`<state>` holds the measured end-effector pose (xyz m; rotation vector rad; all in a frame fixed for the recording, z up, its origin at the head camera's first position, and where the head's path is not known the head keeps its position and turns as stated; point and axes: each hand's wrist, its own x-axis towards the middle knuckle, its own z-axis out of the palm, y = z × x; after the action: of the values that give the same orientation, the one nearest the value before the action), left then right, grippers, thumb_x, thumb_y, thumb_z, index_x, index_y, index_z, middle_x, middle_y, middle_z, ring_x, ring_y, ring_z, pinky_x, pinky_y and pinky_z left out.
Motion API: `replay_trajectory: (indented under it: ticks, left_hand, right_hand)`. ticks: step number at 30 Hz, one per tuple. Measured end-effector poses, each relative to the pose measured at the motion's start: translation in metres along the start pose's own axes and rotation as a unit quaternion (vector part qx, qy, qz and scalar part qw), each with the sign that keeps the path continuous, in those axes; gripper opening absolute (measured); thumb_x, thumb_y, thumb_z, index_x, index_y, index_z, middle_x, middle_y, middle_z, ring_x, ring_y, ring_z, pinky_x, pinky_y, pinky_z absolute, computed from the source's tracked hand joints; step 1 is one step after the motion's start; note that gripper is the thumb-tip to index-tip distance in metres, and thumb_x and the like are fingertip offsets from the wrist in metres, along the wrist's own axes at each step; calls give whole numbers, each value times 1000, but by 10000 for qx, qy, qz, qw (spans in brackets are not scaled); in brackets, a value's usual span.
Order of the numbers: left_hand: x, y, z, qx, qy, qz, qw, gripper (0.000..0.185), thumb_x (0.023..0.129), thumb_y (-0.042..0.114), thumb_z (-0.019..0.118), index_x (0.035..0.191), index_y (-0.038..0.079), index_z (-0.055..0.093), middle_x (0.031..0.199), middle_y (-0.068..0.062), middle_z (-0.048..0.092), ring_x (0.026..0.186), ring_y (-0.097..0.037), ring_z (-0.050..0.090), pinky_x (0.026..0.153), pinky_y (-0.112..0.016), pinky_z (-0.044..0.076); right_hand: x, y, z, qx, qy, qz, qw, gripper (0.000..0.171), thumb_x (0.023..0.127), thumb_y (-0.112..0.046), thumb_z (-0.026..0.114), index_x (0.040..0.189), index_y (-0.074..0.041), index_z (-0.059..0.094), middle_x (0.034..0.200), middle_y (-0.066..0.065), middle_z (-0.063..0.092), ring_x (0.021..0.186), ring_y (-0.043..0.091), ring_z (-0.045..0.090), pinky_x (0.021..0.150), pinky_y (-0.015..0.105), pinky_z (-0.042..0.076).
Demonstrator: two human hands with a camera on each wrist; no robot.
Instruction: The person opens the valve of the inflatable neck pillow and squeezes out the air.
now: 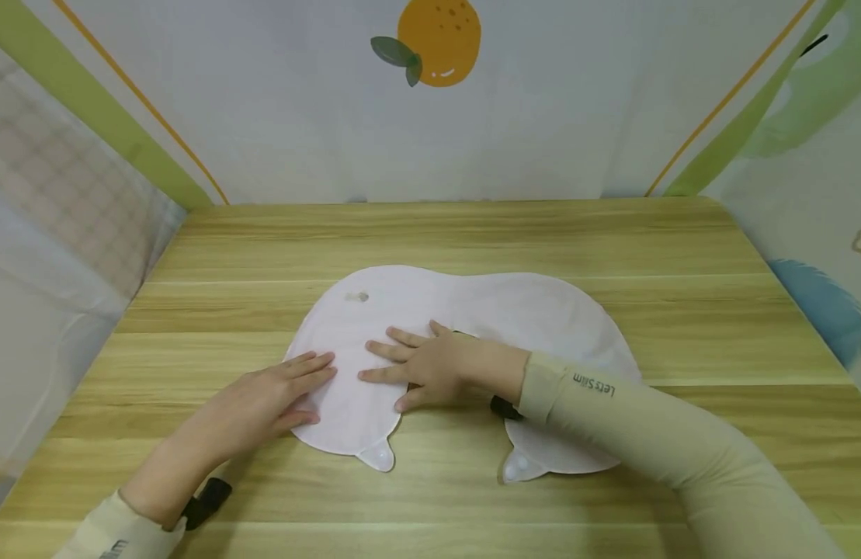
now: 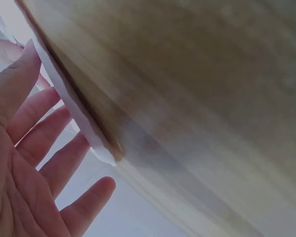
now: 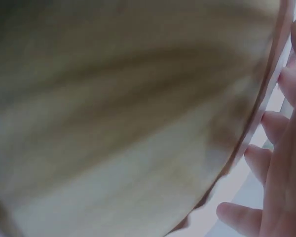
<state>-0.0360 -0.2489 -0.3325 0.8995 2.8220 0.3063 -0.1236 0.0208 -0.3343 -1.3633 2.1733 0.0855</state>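
A flat, pale pinkish-white U-shaped neck pillow (image 1: 542,310), apparently deflated, lies on the wooden table with its opening towards me. Near its upper left edge is a small valve (image 1: 362,296). Ear-like tabs stick out at both ends, a left tab (image 1: 379,456) and a right tab (image 1: 519,467). My left hand (image 1: 279,388) rests on the pillow's left edge, fingers extended. With fingers spread, my right hand (image 1: 430,369) lies on the left lobe near the inner curve. Both wrist views show straight fingers along the pillow's thin edge, beside the left hand (image 2: 29,163) and right hand (image 3: 286,153).
The wood-grain table (image 1: 437,233) reaches back to a white curtain (image 1: 276,101) printed with an orange fruit. Patterned fabric hangs at both sides. A black wrist mount (image 1: 208,501) sits under the left wrist, and another black mount (image 1: 505,407) under the right.
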Motion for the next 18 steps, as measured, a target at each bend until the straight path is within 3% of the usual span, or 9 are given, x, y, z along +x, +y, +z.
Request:
replay_trajectory:
  ticks: [5,11,14,18]
  left_hand:
    - [6,2,-5,186,-155,10,9997,60,83,25,79,135,3,60,145,-14,55,132,-37,53,100,-53,50]
    - [32,4,-18,492,-41,306,9983,53,83,26,79,127,0,64,136,-16,61,126,-38,57,97,-51,53]
    - [45,1,-21,494,-71,340,9982,59,85,25,78,133,-4,58,141,-21,56,131,-41,53,103,-53,48]
    - [58,-4,-21,348,-415,133,9984,70,87,27,76,142,-5,48,150,-23,46,139,-44,43,108,-57,42]
  right_hand:
    - [1,11,-3,292,99,260,9992,62,101,-58,38,156,-49,10,168,-10,-9,156,21,-10,119,69,9]
    - [5,14,-12,446,230,360,9981,62,102,-56,39,158,-43,15,168,-6,-10,155,19,-12,119,69,8]
    - [7,16,-18,442,253,458,9977,64,102,-56,40,158,-41,14,168,-7,-10,155,19,-11,119,69,8]
    - [11,20,-18,462,163,564,9972,68,101,-56,41,159,-38,11,168,-7,-9,155,21,-11,119,69,7]
